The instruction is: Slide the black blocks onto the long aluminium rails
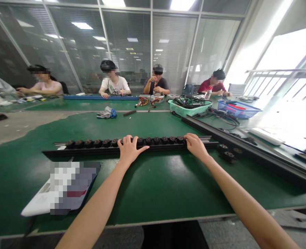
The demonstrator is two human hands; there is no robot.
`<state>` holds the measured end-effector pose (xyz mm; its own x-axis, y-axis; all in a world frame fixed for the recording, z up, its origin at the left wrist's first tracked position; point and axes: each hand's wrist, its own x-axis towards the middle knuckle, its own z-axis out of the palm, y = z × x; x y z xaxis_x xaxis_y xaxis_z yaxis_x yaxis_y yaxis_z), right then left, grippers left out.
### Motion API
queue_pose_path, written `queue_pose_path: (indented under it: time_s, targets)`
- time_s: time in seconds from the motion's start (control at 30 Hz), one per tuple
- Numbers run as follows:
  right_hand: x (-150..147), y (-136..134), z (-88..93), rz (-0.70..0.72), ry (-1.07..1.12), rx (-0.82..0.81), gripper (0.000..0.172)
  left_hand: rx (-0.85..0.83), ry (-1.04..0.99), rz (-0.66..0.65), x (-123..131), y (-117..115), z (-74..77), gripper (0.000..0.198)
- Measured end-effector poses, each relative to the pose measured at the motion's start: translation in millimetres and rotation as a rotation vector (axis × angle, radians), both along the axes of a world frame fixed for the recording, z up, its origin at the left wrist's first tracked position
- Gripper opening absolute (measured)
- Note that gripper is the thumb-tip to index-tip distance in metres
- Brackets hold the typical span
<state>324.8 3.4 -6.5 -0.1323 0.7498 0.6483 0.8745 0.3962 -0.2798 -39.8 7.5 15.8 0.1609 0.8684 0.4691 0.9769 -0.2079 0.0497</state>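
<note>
A long black rail (90, 151) lies across the green table (153, 183) in front of me, carrying a row of several round black parts (90, 143). My left hand (129, 149) rests on the rail near its middle, fingers spread over the parts and thumb out to the right. My right hand (195, 145) presses on the rail's right portion, fingers curled over the last black part in the row. Neither hand lifts anything.
A blurred flat pad (64, 188) lies at my front left. Two loose black parts (227, 152) and longer black rails (246, 145) lie to the right. A green basket (188, 110) and a blue basket (238, 110) stand farther back. Several people sit along the far side.
</note>
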Motion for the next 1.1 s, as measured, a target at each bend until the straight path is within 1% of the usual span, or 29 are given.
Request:
queue_pose_path:
  time_s: [0.23,0.4,0.63,0.93,1.1]
  targets:
    - [-0.9,-2.3,1.6,-0.017,-0.098,-0.014,0.034,-0.001,0.002,0.004,0.2,0.8,-0.1,0.083]
    - [0.7,-1.9,2.6,-0.002,-0.106,-0.012,0.035,0.010,-0.010,-0.014,-0.1,0.7,-0.1,0.083]
    - [2.0,-2.9,5.1,0.009,-0.102,-0.030,0.035,-0.008,-0.012,-0.003,-0.3,0.9,-0.2,0.082]
    - [9.0,-4.3,5.3,-0.045,-0.135,-0.041,0.033,0.000,-0.004,0.003,-0.2,0.0,0.0,0.082]
    - [9.4,-3.8,5.2,-0.045,-0.135,-0.045,0.033,0.011,0.008,0.003,0.1,0.0,-0.2,0.083]
